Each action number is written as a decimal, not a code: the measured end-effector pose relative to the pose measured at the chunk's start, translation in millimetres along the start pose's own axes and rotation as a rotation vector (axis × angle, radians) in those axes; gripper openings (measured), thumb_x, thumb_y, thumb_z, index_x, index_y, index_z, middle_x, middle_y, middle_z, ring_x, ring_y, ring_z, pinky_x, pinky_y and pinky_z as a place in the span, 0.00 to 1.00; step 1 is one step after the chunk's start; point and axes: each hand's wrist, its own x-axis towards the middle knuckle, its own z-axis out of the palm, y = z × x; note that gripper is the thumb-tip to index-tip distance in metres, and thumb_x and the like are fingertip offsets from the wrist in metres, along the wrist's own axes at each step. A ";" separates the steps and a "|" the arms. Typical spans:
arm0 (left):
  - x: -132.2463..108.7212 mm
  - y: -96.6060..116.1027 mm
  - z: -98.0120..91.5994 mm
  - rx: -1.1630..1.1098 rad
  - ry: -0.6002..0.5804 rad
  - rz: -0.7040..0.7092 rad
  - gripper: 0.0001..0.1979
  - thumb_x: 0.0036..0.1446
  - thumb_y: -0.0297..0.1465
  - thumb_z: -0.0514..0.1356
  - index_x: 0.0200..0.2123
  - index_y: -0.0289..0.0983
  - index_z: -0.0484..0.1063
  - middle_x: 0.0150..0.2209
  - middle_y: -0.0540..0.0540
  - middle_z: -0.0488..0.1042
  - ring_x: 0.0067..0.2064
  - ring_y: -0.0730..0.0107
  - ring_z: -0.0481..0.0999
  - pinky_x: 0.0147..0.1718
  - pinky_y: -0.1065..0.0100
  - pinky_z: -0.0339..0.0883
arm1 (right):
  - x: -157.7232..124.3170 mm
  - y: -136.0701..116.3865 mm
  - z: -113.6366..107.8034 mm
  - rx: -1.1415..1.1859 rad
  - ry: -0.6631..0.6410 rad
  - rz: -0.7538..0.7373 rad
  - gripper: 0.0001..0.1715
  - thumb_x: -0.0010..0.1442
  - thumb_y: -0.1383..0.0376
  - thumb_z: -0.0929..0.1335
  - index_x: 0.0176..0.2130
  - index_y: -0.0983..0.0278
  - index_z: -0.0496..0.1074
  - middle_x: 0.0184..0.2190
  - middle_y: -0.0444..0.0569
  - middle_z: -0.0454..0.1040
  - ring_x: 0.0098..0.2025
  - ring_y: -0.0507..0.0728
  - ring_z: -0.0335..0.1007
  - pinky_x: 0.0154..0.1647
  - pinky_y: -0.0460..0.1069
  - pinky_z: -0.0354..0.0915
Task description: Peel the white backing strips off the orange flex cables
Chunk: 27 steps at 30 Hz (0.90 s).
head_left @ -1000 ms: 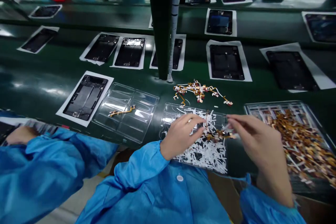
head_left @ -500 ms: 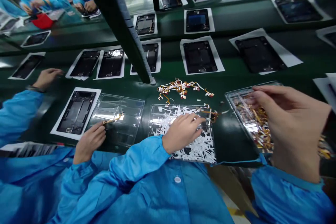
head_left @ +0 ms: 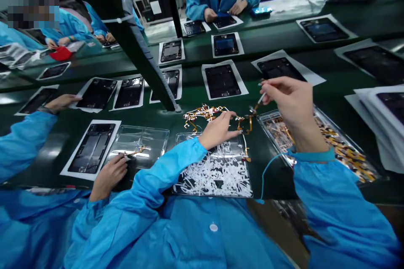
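Note:
My left hand [head_left: 218,130] rests at the far edge of a clear tray [head_left: 217,168] full of white paper strips, its fingers pinching an orange flex cable [head_left: 244,125]. My right hand [head_left: 288,105] is raised over the right tray [head_left: 318,134] of orange flex cables and pinches a small white strip [head_left: 261,98] that leads down to that cable. A loose pile of flex cables [head_left: 205,114] lies on the green belt just beyond my left hand.
A co-worker's hand [head_left: 109,176] on my left reaches into a clear empty tray [head_left: 139,147]; their other hand [head_left: 61,101] lies near a phone frame. Black phone frames on white sheets [head_left: 91,147] cover the green belt. A dark post [head_left: 139,54] rises ahead. More workers sit opposite.
The view tilted up. My right hand moved from the right tray up toward the middle, pulling a white strip. My left hand shifted forward from the strip tray to the cable.

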 end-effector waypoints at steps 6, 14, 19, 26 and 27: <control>60.0 0.5 28.5 -0.020 -0.110 0.050 0.21 0.66 0.34 0.63 0.59 0.35 0.70 0.54 0.38 0.78 0.54 0.53 0.79 0.53 0.57 0.72 | -8.9 -0.3 -3.7 0.040 0.043 0.013 0.08 0.56 0.61 0.78 0.34 0.63 0.81 0.26 0.44 0.78 0.24 0.50 0.72 0.28 0.48 0.72; 88.6 -11.8 32.4 -0.160 -0.270 0.181 0.29 0.60 0.29 0.67 0.64 0.35 0.68 0.59 0.38 0.76 0.51 0.62 0.80 0.51 0.63 0.73 | -11.3 6.7 -21.6 0.081 0.162 0.071 0.12 0.51 0.58 0.80 0.33 0.62 0.81 0.25 0.44 0.78 0.22 0.50 0.70 0.25 0.49 0.70; 92.1 -17.5 35.5 -0.242 -0.383 0.267 0.11 0.63 0.27 0.64 0.49 0.36 0.81 0.48 0.45 0.83 0.49 0.67 0.81 0.52 0.68 0.71 | -9.5 5.6 -22.5 0.086 0.204 0.058 0.11 0.51 0.60 0.80 0.33 0.61 0.80 0.27 0.44 0.78 0.22 0.51 0.69 0.25 0.50 0.68; 97.0 -19.7 33.0 -0.255 -0.291 0.224 0.11 0.67 0.32 0.63 0.47 0.37 0.84 0.46 0.45 0.85 0.48 0.64 0.83 0.50 0.69 0.72 | -13.1 11.4 -24.4 0.006 0.114 0.085 0.11 0.54 0.59 0.79 0.36 0.61 0.81 0.28 0.44 0.79 0.24 0.51 0.70 0.27 0.49 0.69; 98.0 -20.3 32.1 -0.255 -0.277 0.219 0.11 0.68 0.32 0.62 0.47 0.37 0.84 0.46 0.45 0.85 0.48 0.65 0.83 0.50 0.70 0.72 | -15.8 16.3 -25.1 -0.016 0.063 0.127 0.11 0.53 0.60 0.80 0.35 0.62 0.81 0.27 0.44 0.79 0.23 0.51 0.70 0.25 0.48 0.69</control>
